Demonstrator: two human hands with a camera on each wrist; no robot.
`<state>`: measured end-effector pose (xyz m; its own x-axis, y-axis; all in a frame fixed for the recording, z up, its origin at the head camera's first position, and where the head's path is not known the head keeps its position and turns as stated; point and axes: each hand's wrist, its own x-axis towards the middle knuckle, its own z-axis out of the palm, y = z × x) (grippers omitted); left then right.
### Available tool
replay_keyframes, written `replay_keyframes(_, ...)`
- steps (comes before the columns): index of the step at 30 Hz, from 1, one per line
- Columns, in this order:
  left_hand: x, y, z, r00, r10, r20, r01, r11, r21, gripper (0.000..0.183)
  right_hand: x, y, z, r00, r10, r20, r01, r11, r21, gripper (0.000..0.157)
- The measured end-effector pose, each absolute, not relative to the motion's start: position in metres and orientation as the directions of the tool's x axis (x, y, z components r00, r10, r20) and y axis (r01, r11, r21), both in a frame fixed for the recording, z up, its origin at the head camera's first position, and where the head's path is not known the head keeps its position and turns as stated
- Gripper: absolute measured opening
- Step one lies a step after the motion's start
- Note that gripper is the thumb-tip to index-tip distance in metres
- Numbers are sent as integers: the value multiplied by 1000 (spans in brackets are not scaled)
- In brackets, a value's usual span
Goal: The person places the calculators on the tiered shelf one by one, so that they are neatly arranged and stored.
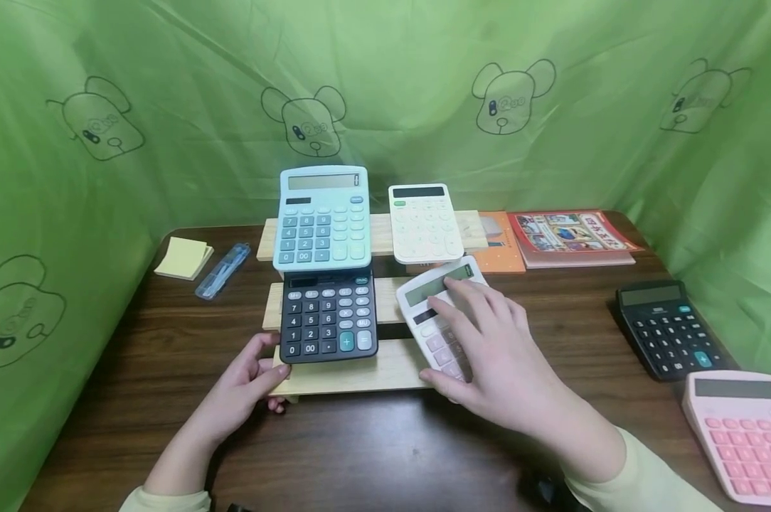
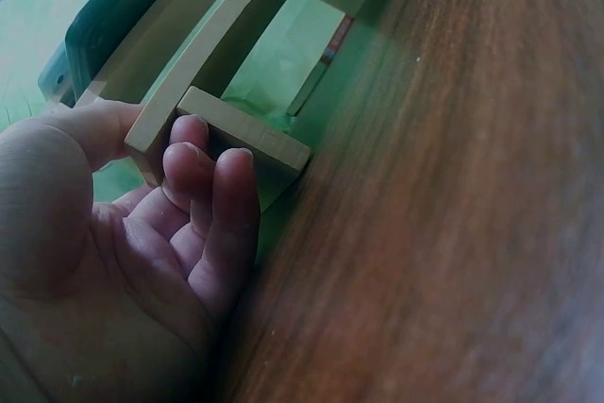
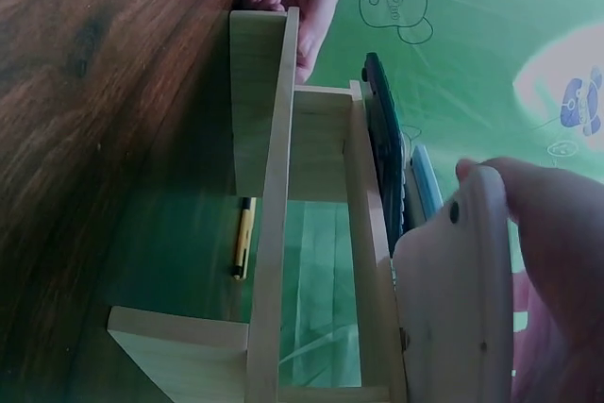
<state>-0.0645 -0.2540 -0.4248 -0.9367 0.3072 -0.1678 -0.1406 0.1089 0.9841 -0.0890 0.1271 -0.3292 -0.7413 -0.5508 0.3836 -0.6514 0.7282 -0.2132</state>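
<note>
A stepped wooden rack (image 1: 343, 377) stands mid-table. My left hand (image 1: 247, 380) grips its front left corner, thumb on top; in the left wrist view, fingers (image 2: 236, 195) curl under the slat beside the leg. On the rack's right side my right hand (image 1: 494, 348) holds a white calculator (image 1: 419, 290) with pale pink keys, its fingers over the face and thumb at the lower edge. This calculator leans askew; the right wrist view shows its back (image 3: 453, 299). A light-blue calculator (image 1: 324, 213), a black calculator (image 1: 328, 313) and a white calculator with green marking (image 1: 426, 224) sit on the rack.
On the right lie another black calculator (image 1: 670, 331) and a pink calculator (image 1: 737, 434). A red-covered book (image 1: 571, 235) and an orange booklet (image 1: 503, 245) are behind. Sticky notes (image 1: 183, 256) and a blue translucent case (image 1: 222, 272) lie left. A yellow-and-black pen (image 3: 243, 243) shows under the rack.
</note>
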Motion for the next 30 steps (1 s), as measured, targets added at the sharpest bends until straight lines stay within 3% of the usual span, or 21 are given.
replay_keyframes(12,-64,-254,-424,-939,303,-160,-132,110,985,38,-90,132,-330,-686,-670,283,-724,667,-176,103)
replay_keyframes(30,-65,-255,-426,-936,319,-150,-126,96,987,37,-96,132,-338,-662,-690,292,-747,638,-185,80)
